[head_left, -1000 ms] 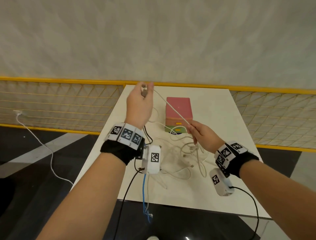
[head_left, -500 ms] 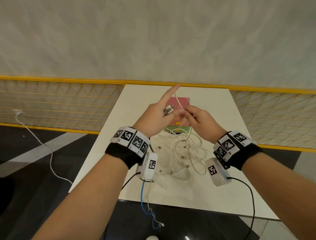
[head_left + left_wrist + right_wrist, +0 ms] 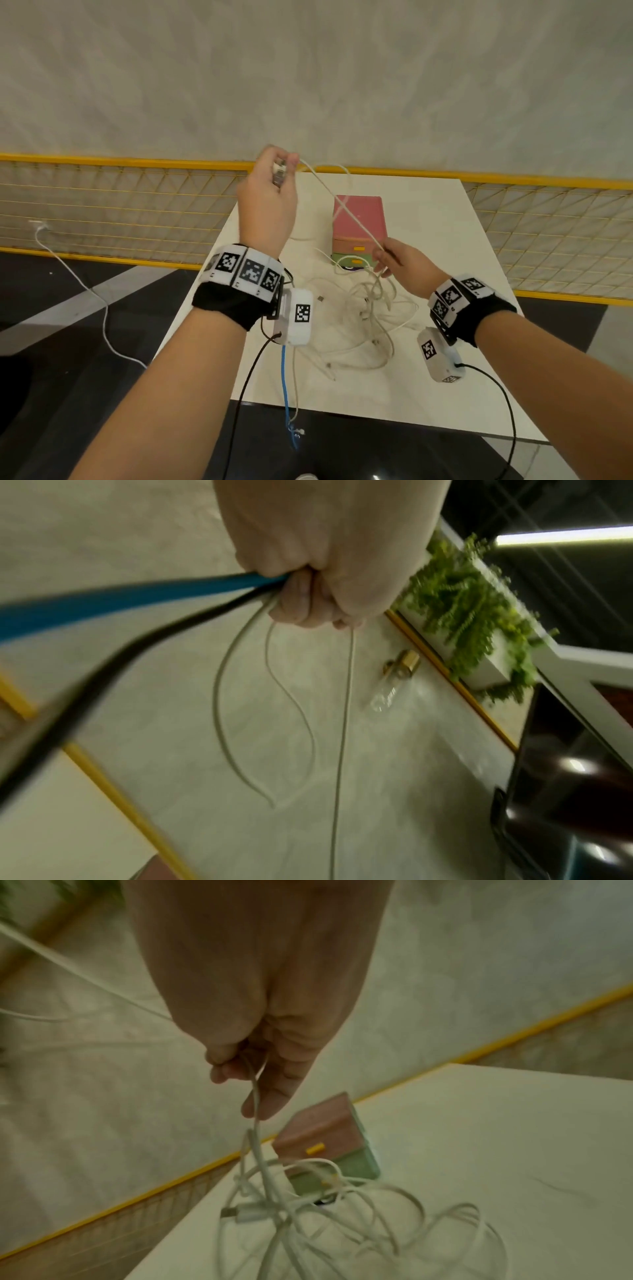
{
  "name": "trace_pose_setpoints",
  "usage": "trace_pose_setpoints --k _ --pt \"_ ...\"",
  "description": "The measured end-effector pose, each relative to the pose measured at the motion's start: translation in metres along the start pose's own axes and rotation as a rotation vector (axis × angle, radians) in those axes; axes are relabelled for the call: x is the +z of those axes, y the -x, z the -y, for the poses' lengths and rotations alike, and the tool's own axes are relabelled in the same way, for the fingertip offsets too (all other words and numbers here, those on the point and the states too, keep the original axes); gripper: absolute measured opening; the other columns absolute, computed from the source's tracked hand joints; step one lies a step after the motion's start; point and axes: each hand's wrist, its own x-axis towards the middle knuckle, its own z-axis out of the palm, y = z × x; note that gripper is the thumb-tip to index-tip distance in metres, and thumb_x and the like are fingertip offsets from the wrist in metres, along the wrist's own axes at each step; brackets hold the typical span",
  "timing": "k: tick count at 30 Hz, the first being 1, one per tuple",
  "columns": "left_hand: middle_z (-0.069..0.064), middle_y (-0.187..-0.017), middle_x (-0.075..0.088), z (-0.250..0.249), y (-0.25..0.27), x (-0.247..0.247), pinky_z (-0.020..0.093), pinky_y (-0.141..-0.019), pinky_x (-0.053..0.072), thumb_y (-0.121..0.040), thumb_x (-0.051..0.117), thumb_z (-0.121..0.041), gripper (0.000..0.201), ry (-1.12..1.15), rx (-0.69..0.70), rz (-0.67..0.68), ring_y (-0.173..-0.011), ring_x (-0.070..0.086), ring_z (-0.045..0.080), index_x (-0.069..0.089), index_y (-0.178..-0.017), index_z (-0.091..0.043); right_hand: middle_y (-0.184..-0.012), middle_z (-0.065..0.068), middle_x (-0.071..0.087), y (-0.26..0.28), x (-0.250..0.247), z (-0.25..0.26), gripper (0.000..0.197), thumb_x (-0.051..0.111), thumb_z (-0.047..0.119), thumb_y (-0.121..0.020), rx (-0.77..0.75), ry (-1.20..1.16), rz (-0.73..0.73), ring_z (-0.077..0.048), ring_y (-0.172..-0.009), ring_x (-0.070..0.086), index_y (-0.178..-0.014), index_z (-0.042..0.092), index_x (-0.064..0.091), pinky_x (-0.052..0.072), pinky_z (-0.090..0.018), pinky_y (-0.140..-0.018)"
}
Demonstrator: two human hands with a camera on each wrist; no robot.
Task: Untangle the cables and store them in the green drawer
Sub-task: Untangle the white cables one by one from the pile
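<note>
The left hand (image 3: 267,202) is raised over the far left corner of the white desk (image 3: 445,377), its grip curled tight round the plug end of a white cable (image 3: 356,222). That cable runs taut down toward four o'clock to the right hand (image 3: 404,263), whose thumb and fingers (image 3: 236,1069) pinch it while the other fingers hang loosely bent. Below the right hand the cable drops into the tangle of white cables (image 3: 370,322) heaped in the middle of the desk, at six o'clock from the small drawer box (image 3: 359,219). The box is pink on top, and its green drawer (image 3: 352,262) at the bottom stands a little open, a loop of cable lying across its front. A USB plug (image 3: 236,1214) sticks out of the tangle.
</note>
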Motion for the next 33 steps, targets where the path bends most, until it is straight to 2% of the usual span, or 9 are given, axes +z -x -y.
trace_pose_setpoints --k 4,6,10,14,18,22,26,30,33 --pt "-0.011 -0.057 0.041 0.004 -0.005 -0.004 0.017 -0.047 0.031 -0.099 0.053 -0.027 0.018 -0.029 -0.072 -0.062 -0.047 0.042 -0.002 0.058 -0.092 -0.011 -0.093 -0.011 0.061 -0.003 0.000 0.003 0.019 0.037 0.014 -0.100 0.014 -0.045 -0.031 -0.027 -0.089 0.062 -0.101 0.010 0.056 0.055 -0.031 -0.074" --pt "-0.013 -0.065 0.047 0.006 -0.003 -0.004 0.018 -0.050 0.036 -0.099 0.053 -0.021 0.016 0.005 -0.142 -0.036 -0.051 0.047 -0.007 0.055 -0.112 -0.012 -0.090 -0.012 0.061 -0.008 -0.006 0.015 0.021 0.037 0.011 -0.099 -0.016 -0.078 -0.113 -0.025 -0.084 0.061 -0.100 0.010 0.059 0.057 -0.033 -0.073" --pt "-0.013 -0.065 0.050 -0.001 0.019 0.006 0.006 -0.055 0.039 -0.099 0.053 -0.020 0.066 0.063 -0.070 0.355 -0.048 0.048 -0.004 0.017 -0.152 -0.039 -0.084 -0.005 0.055 -0.016 -0.019 0.047 0.026 0.042 0.011 -0.098 -0.138 -0.046 -0.189 -0.019 -0.073 0.059 -0.111 0.013 0.064 0.055 -0.033 -0.072" --pt "-0.009 -0.064 0.051 0.003 0.033 0.030 0.014 -0.051 0.034 -0.098 0.054 -0.030 0.033 -0.137 -0.082 0.641 -0.057 0.053 0.003 0.053 -0.131 -0.024 -0.089 -0.001 0.051 -0.015 -0.029 0.080 0.026 0.049 0.009 -0.095 -0.310 0.024 -0.259 -0.008 -0.078 0.055 -0.113 0.017 0.065 0.044 -0.016 -0.075" --pt "-0.006 -0.066 0.052 0.015 0.026 0.025 0.019 -0.050 0.034 -0.097 0.055 -0.036 0.020 -0.103 -0.167 0.461 -0.056 0.047 0.009 0.060 -0.091 -0.017 -0.087 0.000 0.052 0.006 -0.047 0.101 0.022 0.054 0.015 -0.094 -0.357 0.014 -0.356 -0.011 -0.073 0.057 -0.110 0.021 0.067 0.048 -0.020 -0.071" --pt "-0.008 -0.076 0.053 0.009 0.022 -0.002 0.010 -0.052 0.036 -0.086 0.072 -0.030 0.026 -0.022 -0.181 0.601 -0.060 0.045 0.004 0.060 -0.108 -0.026 -0.078 0.004 0.060 0.042 -0.057 0.109 0.028 0.061 0.014 -0.089 -0.251 -0.019 -0.087 -0.017 -0.062 0.069 -0.115 0.025 0.060 0.051 -0.022 -0.051" --pt "-0.010 -0.062 0.036 0.002 0.030 -0.024 0.007 -0.054 0.037 -0.072 0.084 -0.017 0.073 0.099 -0.253 0.943 -0.049 0.037 0.001 0.048 -0.133 -0.035 -0.079 0.013 0.069 0.076 -0.038 0.093 0.030 0.068 0.032 -0.083 -0.144 0.328 0.206 -0.002 -0.064 0.066 -0.110 0.032 0.054 0.050 -0.019 -0.063" --pt "0.005 -0.067 0.036 -0.011 0.043 -0.024 0.005 -0.050 0.035 -0.082 0.076 -0.015 0.055 0.205 -0.264 0.849 -0.046 0.044 0.005 0.053 -0.132 -0.025 -0.083 0.010 0.074 0.102 0.001 0.076 0.019 0.067 0.031 -0.083 -0.049 0.321 0.532 -0.001 -0.060 0.060 -0.098 0.023 0.057 0.051 -0.025 -0.066" --pt "0.014 -0.097 0.050 -0.021 0.052 -0.020 -0.002 -0.055 0.035 -0.086 0.070 -0.005 0.045 0.231 -0.217 0.862 -0.068 0.056 0.002 0.055 -0.129 -0.010 -0.087 0.003 0.075 0.107 0.014 0.077 0.012 0.062 0.027 -0.088 0.011 0.124 0.710 -0.014 -0.070 0.067 -0.094 0.016 0.062 0.053 -0.029 -0.061"
